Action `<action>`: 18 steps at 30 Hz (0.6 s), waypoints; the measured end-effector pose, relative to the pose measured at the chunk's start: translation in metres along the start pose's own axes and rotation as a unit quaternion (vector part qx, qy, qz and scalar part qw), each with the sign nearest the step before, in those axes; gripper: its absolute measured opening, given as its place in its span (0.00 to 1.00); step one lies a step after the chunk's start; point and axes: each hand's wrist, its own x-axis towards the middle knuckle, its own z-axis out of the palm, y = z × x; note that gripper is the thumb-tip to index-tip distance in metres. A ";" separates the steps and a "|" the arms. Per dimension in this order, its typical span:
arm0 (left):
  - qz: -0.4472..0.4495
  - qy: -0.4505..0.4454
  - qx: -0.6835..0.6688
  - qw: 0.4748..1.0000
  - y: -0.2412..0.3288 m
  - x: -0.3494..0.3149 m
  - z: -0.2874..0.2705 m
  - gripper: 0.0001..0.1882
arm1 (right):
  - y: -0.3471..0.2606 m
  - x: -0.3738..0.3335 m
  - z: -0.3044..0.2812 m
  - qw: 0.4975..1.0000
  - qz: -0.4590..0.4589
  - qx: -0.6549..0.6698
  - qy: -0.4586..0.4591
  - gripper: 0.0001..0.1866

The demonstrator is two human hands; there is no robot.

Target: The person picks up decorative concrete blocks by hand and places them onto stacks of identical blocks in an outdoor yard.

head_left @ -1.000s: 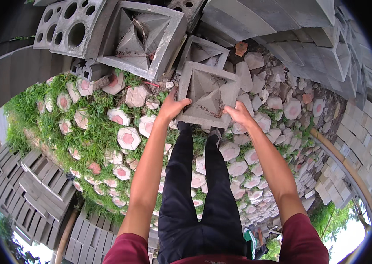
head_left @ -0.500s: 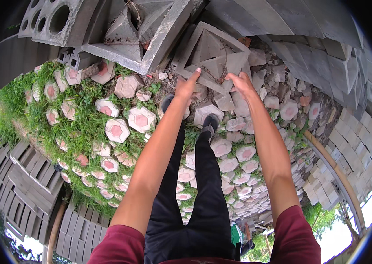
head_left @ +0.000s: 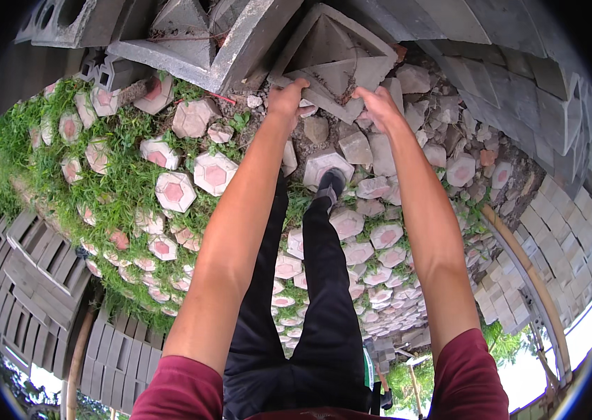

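A grey square concrete block [head_left: 325, 64] with triangular faces and a raised rim lies at the far middle of the view, with dry twigs in its hollow. My left hand [head_left: 286, 100] grips its near left edge, thumb on top and fingers curled round the side. On the near right edge my right hand [head_left: 380, 110] is closed, thumb toward the hollow. The undersides of the block and some fingertips are hidden. To its left stands a larger concrete block [head_left: 222, 59] of similar pattern.
Hexagonal pavers [head_left: 214, 173] with pinkish centres cover the grassy ground. Broken stones [head_left: 443, 115] lie right of the block, beside stacked grey slabs [head_left: 513, 91]. My shoe [head_left: 331, 183] rests on a paver. More concrete pieces [head_left: 37, 280] are stacked at left.
The view has shifted, so the scene sits higher in the picture. Both hands have moved slightly farther away with the block's near edge, and my left fingers now wrap round its side.
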 end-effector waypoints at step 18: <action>0.075 -0.026 0.069 0.994 -0.002 -0.035 -0.001 0.25 | -0.004 -0.036 -0.020 0.996 -0.050 -0.069 -0.020 0.45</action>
